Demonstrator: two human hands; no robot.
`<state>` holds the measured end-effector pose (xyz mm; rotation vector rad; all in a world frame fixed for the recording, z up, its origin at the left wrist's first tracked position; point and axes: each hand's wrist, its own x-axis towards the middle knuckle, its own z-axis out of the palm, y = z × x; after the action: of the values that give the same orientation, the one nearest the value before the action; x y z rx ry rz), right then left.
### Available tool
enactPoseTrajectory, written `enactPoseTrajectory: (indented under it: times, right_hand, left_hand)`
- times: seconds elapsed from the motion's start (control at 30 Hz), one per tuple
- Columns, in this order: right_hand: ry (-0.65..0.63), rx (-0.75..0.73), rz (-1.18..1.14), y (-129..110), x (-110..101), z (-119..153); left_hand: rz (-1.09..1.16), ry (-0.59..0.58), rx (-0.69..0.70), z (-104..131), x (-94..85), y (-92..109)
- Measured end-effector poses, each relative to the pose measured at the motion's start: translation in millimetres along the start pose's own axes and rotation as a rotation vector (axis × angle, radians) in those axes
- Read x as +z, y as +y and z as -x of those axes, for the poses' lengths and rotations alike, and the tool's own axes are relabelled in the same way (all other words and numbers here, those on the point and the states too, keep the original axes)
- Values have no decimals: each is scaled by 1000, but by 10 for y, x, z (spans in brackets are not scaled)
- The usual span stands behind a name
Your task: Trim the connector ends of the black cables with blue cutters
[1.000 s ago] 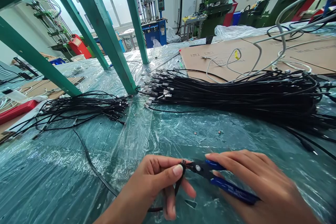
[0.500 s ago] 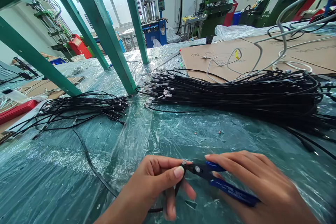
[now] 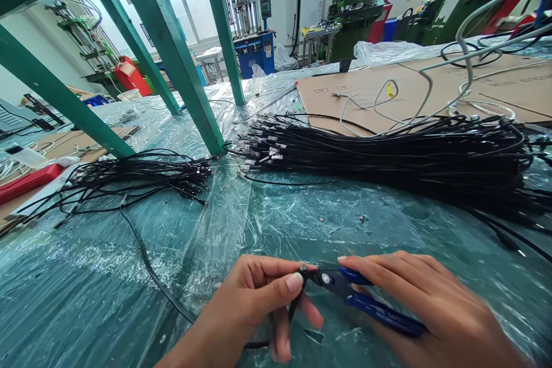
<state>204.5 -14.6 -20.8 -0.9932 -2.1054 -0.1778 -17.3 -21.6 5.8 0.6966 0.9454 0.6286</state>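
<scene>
at the bottom middle of the head view, the left hand (image 3: pixel 254 305) pinches the end of one black cable (image 3: pixel 146 267) between thumb and forefinger, fingers closed on it, so the tip sits steady right at the nose of the cutters (image 3: pixel 366 302). the right hand (image 3: pixel 431 310) is wrapped around the blue handles, fingers closed on them, with the forefinger laid along the top, a grip that looks meant to steer the small blades onto the cable tip. the tip itself is too small to make out. that cable trails away up and left across the plastic sheet (image 3: pixel 86 299), which covers the whole table, seemingly to guard the surface. in the middle right lies a thick bundle (image 3: pixel 388 155) of like cables, their metal ends all turned to the left, within easy reach. a thinner, looser pile (image 3: pixel 129 178) lies at the middle left, well apart from the bundle, as if kept separate on purpose. a green post (image 3: pixel 172 46) slants down between the two. cardboard (image 3: pixel 431 92) lies at the upper right behind the bundle, with pale wires on it. machines stand far back by the windows.
</scene>
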Motion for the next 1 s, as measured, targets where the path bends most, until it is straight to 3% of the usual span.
enactPoseTrajectory:
  times: [1.0]
  right_hand:
    - [2,12,1,-21,-14,4]
  left_hand:
    - [-40,35,-4,6,7,-4]
